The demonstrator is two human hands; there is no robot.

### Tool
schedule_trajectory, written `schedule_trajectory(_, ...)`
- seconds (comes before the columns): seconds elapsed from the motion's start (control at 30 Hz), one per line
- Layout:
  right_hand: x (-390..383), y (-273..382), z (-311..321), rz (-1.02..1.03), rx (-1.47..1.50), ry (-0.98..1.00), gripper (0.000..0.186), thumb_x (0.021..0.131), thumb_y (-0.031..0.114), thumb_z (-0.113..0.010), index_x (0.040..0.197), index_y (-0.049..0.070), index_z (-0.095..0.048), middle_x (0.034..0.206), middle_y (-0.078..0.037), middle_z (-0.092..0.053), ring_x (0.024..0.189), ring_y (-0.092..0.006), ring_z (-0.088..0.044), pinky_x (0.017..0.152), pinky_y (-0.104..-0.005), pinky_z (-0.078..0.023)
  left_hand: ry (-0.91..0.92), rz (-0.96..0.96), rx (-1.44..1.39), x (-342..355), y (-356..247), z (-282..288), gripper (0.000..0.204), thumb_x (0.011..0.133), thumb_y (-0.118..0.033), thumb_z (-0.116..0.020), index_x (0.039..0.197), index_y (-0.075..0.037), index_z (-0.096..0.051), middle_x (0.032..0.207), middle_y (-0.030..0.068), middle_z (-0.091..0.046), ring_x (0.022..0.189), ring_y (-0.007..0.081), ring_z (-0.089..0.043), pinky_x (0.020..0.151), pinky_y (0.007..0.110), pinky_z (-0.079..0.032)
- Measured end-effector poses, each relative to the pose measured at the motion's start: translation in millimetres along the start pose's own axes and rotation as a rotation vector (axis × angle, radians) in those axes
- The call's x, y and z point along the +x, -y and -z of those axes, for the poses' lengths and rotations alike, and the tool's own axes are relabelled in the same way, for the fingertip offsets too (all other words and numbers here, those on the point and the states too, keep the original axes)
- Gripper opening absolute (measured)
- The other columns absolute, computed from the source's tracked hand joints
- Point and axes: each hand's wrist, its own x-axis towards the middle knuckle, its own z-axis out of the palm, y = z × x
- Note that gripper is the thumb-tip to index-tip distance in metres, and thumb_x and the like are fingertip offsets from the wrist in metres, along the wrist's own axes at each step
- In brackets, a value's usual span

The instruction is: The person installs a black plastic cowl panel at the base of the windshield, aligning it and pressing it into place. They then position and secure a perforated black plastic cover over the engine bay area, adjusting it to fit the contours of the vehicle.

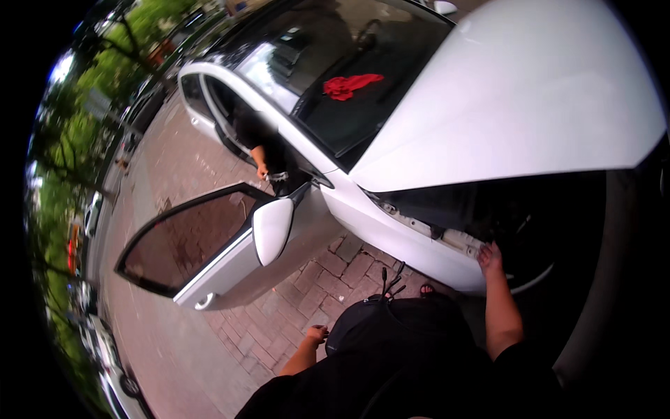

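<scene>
the right hand (490, 257) is resting narrow, loosely curled fingers on the white car's fender edge (447, 241) under the raised hood (530, 91), the left hand (317, 334) hanging loosely curled, farther off.

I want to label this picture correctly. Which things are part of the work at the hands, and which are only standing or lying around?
In use:
- right hand on the white fender edge
- raised hood

Around:
- left hand, touching nothing
- open door
- red cloth
- another person's hand
- brick paving
</scene>
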Motion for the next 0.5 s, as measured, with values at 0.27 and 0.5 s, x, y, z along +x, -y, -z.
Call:
schedule_trajectory(0.27,-25,-8,-13,0.054,0.030,0.027,0.041,0.102,0.050,-0.057,0.118,0.013,-0.062,0.096,-0.002,-0.069,0.086,-0.0172,-0.063,0.083,-0.0361,-0.051,0.072,-0.340,0.398,35,-79,51,0.042,0.096,-0.029,-0.070,0.124,0.002,-0.070,0.107,0.0140,-0.075,0.097,0.0213,-0.070,0.082,0.035,-0.057)
schedule_trajectory(0.5,-59,-10,-73,0.269,-0.059,0.138,0.029,0.100,0.042,-0.064,0.111,0.015,-0.065,0.094,0.000,-0.071,0.079,-0.0142,-0.064,0.070,-0.0313,-0.051,0.154,-0.395,0.394,39,-234,50,0.042,0.102,-0.027,-0.063,0.133,0.000,-0.061,0.120,0.0147,-0.072,0.107,0.0253,-0.072,0.085,0.036,-0.057)
